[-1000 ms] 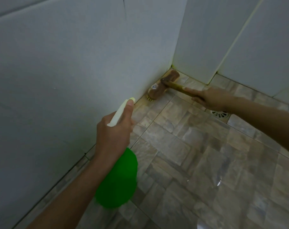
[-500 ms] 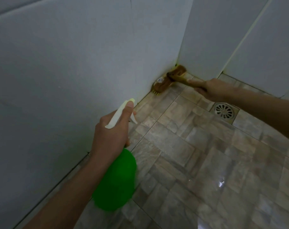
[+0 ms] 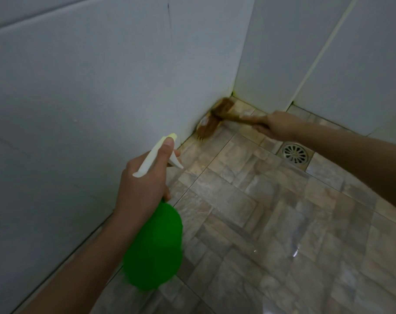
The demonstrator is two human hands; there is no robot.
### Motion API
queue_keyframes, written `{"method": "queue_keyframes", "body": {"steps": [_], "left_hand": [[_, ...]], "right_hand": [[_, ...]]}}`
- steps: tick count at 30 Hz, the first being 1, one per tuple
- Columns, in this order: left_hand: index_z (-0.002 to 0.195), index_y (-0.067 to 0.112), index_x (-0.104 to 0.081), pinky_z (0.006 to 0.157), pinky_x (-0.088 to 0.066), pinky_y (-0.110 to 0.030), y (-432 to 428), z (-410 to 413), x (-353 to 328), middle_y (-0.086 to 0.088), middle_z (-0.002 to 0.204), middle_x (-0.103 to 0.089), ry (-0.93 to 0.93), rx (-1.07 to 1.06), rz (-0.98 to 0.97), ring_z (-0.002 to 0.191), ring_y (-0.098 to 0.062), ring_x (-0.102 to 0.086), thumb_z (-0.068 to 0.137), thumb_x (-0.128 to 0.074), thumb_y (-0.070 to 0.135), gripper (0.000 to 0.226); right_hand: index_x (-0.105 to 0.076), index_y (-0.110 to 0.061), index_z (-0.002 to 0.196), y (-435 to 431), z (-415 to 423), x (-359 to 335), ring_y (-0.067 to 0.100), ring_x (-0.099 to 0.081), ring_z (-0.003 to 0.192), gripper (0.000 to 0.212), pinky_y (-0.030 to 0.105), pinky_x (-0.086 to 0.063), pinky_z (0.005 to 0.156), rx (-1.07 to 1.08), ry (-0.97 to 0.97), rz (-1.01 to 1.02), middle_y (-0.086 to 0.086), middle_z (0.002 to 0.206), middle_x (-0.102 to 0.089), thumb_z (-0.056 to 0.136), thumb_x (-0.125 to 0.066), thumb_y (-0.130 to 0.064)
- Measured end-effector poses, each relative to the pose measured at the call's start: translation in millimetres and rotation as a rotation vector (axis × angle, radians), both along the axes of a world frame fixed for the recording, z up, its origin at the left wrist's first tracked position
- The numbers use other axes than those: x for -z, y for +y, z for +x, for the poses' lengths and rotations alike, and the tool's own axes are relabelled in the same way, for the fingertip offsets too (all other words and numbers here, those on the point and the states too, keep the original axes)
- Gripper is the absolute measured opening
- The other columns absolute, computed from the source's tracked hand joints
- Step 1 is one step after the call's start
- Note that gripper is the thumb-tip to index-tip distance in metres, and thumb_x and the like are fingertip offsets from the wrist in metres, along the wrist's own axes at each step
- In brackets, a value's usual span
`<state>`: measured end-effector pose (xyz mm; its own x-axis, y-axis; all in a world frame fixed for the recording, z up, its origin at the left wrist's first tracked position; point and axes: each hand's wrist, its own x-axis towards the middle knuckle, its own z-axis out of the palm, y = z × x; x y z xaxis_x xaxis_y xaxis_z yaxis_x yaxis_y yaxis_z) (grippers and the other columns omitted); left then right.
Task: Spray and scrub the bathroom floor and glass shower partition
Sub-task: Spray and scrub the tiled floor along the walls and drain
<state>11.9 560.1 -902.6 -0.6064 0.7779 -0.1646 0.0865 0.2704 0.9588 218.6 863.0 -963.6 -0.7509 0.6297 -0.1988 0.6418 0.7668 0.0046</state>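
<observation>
The left hand point(image 3: 140, 191) grips a green spray bottle point(image 3: 154, 250) by its neck, near the middle of the scene and just beside the white tiled left wall point(image 3: 79, 109). Its fingers are wrapped round the neck below the pale spray head point(image 3: 154, 155). One digit lies stretched along the top of that head toward the nozzle, and the trigger point(image 3: 176, 161) sticks out to the right past the knuckles. The bottle hangs tilted above the floor point(image 3: 271, 223), its nozzle end pointing toward the far corner. Farther off and to the right, the right hand point(image 3: 281, 126) is closed round the handle of a brown scrub brush point(image 3: 213, 121), fingers curled about it. The brush head lies low against the foot of the left wall, right at the corner where that wall meets the far wall point(image 3: 328, 64), with its bristles down on the stone-patterned tiles; the head is blurred. A round metal floor drain point(image 3: 295, 152) sits in the floor just on the near side of the right wrist. The tiles are glossy, with bright glints at the near right, and yellowish staining shows along the grout at the corner.
</observation>
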Motion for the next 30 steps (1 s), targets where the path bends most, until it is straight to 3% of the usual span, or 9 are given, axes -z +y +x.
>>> {"method": "queue_keyframes", "body": {"steps": [3, 6, 8, 12, 17, 22, 24, 27, 30], "left_hand": [[0.075, 0.054, -0.075, 0.053, -0.047, -0.030, -2.1, -0.7, -0.2, -0.006, 0.092, -0.078, -0.014, 0.002, 0.001, 0.040, -0.016, -0.053, 0.091, -0.055, 0.067, 0.029], [0.079, 0.055, -0.075, 0.057, -0.049, -0.036, -2.1, -5.4, -1.6, -0.017, 0.094, -0.077, -0.015, 0.007, -0.010, 0.042, -0.018, -0.056, 0.083, -0.049, 0.073, 0.031], [0.078, 0.057, -0.074, 0.059, -0.051, -0.038, -3.5, -7.7, -1.6, -0.019, 0.095, -0.077, -0.006, 0.006, -0.025, 0.041, -0.018, -0.055, 0.083, -0.048, 0.073, 0.031], [0.077, 0.056, -0.074, 0.059, -0.053, -0.041, -10.1, -11.2, -5.3, -0.007, 0.090, -0.079, 0.022, -0.001, -0.025, 0.041, -0.019, -0.055, 0.084, -0.048, 0.072, 0.031], [0.080, 0.045, -0.077, 0.056, -0.053, -0.042, -22.6, -15.4, -11.9, -0.017, 0.092, -0.077, 0.039, -0.030, -0.010, 0.052, -0.029, -0.065, 0.076, -0.051, 0.078, 0.042], [0.079, 0.053, -0.076, 0.053, -0.052, -0.038, -56.2, -21.1, -13.9, 0.008, 0.091, -0.079, 0.064, -0.047, -0.045, 0.086, -0.033, -0.075, 0.079, -0.051, 0.076, 0.034], [0.079, 0.053, -0.076, 0.054, -0.050, -0.036, -72.9, -23.2, -15.7, 0.003, 0.093, -0.079, 0.049, -0.053, -0.056, 0.080, -0.035, -0.074, 0.075, -0.052, 0.078, 0.035], [0.083, 0.048, -0.077, 0.057, -0.049, -0.036, -102.4, -24.5, -18.0, -0.019, 0.096, -0.076, 0.059, -0.061, -0.088, 0.057, -0.032, -0.066, 0.072, -0.052, 0.082, 0.043], [0.076, 0.049, -0.077, 0.052, -0.047, -0.030, -133.1, -27.4, -24.3, -0.004, 0.092, -0.080, 0.064, -0.104, -0.095, 0.053, -0.030, -0.061, 0.086, -0.057, 0.071, 0.031]], "right_hand": [[-0.029, -0.036, 0.149, 5.1, -1.8, -0.5, 0.029, -0.057, 0.075, 0.047, 0.036, -0.048, 0.074, 0.120, 0.024, 0.027, 0.015, 0.089, -0.062, 0.103, -0.037, -0.030], [-0.022, -0.044, 0.146, -29.7, -1.8, 2.0, 0.014, -0.047, 0.058, 0.050, 0.028, -0.038, 0.064, -0.062, 0.089, -0.071, -0.003, 0.069, -0.052, 0.102, -0.040, -0.028], [-0.021, -0.047, 0.146, -31.4, 0.0, 7.8, 0.016, -0.051, 0.057, 0.051, 0.028, -0.040, 0.061, -0.110, 0.061, -0.031, 0.000, 0.070, -0.056, 0.102, -0.040, -0.031], [-0.026, -0.039, 0.149, -36.2, 2.3, 31.9, 0.028, -0.060, 0.073, 0.052, 0.034, -0.050, 0.069, 0.192, 0.225, -0.052, 0.012, 0.088, -0.065, 0.100, -0.040, -0.027], [-0.015, -0.046, 0.149, -110.3, -4.9, 53.8, 0.018, -0.047, 0.046, 0.052, 0.034, -0.046, 0.050, -0.169, 0.186, -0.104, 0.002, 0.059, -0.048, 0.099, -0.025, -0.041], [-0.023, -0.034, 0.151, -120.4, -15.1, 64.2, 0.025, -0.053, 0.060, 0.052, 0.031, -0.040, 0.055, 0.270, 0.247, -0.102, 0.011, 0.074, -0.056, 0.102, -0.038, -0.027], [-0.036, -0.025, 0.147, -169.5, -26.6, 62.3, 0.021, -0.053, 0.064, 0.044, 0.026, -0.036, 0.055, 0.218, 0.156, -0.199, 0.003, 0.073, -0.051, 0.103, -0.035, -0.027], [-0.006, -0.042, 0.150, -223.0, -35.3, 56.1, 0.018, -0.051, 0.060, 0.053, 0.027, -0.037, 0.054, -0.140, 0.108, -0.177, 0.000, 0.068, -0.044, 0.103, -0.030, -0.036], [-0.006, -0.044, 0.150, -215.4, -34.4, 54.2, 0.019, -0.052, 0.057, 0.054, 0.028, -0.039, 0.050, 0.002, 0.182, -0.107, 0.004, 0.068, -0.048, 0.103, -0.031, -0.034]]}}
